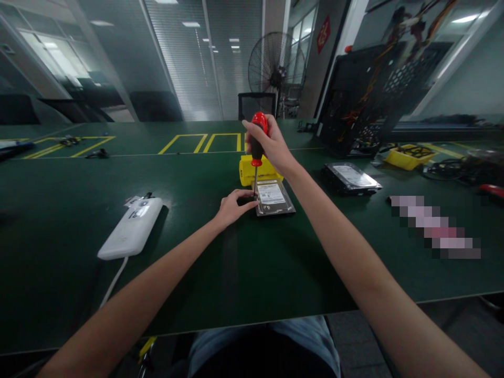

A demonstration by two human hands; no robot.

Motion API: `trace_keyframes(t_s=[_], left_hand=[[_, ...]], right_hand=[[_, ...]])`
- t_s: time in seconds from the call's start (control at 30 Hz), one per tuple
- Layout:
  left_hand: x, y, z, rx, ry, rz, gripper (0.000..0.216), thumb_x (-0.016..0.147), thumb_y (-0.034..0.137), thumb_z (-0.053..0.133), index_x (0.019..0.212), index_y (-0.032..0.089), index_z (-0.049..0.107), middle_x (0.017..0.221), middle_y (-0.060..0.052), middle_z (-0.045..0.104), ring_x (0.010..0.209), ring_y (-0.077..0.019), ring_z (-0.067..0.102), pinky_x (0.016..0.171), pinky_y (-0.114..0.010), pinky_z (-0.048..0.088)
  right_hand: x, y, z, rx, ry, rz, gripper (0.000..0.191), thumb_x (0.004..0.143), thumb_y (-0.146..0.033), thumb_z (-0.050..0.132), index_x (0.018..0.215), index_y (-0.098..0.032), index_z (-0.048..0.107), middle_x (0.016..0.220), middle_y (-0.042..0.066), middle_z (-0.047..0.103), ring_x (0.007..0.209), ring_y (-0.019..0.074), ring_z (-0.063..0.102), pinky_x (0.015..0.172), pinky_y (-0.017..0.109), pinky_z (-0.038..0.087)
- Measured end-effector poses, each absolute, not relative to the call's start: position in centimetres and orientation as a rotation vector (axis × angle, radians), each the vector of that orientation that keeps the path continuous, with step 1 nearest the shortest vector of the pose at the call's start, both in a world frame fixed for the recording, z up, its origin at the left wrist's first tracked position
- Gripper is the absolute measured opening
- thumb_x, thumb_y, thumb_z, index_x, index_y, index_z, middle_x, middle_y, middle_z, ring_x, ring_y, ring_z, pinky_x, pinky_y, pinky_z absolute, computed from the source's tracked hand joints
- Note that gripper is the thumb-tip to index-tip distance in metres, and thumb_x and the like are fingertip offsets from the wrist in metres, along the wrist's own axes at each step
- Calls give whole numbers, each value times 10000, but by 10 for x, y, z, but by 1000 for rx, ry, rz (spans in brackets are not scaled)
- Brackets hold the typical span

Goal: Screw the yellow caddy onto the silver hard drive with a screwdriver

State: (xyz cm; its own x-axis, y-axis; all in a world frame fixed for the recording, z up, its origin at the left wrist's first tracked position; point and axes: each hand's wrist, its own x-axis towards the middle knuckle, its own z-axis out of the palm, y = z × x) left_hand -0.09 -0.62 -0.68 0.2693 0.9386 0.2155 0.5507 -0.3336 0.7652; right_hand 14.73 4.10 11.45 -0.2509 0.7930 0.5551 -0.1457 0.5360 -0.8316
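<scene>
A hard drive (271,194) with a white label lies flat on the green table. My right hand (271,139) is closed round the handle of a screwdriver (256,149), red and black, held upright with its shaft pointing down. Its tip meets the drive's left side; the exact contact is too small to tell. At that same edge, the thumb and fingers of my left hand (233,206) grip the drive around the tip. Just behind stands a yellow rounded object (247,171), partly hidden by the drive and my right hand.
A second hard drive (350,177) lies to the right, near a yellow tray (409,156) and cables (452,170). An open computer case (354,100) stands behind. On the left is a white corded device (132,228). A pixelated item (433,226) lies at right.
</scene>
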Motion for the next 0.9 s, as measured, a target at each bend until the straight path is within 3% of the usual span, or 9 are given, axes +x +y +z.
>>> trace_keyframes(t_s=[0.33, 0.67, 0.9], left_hand=[[-3, -4, -9, 2000, 1329, 908, 472, 760, 503, 641, 1137, 220, 616, 1220, -65, 588, 1093, -221, 568, 992, -418, 418], [-4, -7, -6, 2014, 1332, 895, 457, 780, 508, 615, 1143, 232, 608, 1232, -61, 580, 1118, -235, 554, 1002, -442, 399], [-4, -7, -6, 2003, 1336, 898, 443, 777, 486, 628, 1137, 229, 610, 1217, -58, 587, 1095, -223, 568, 981, -412, 426]], right_hand=[[145, 48, 112, -552, -1597, 967, 601, 743, -777, 342, 1085, -298, 462, 779, -6, 538, 688, 132, 568, 603, 293, 491], [147, 42, 116, -526, -1525, 996, 534, 722, -619, 599, 1108, -289, 434, 840, -20, 577, 638, 99, 579, 616, 266, 523], [149, 43, 114, -499, -1588, 938, 461, 779, -620, 518, 1112, -317, 419, 776, -32, 569, 620, 106, 565, 605, 288, 504]])
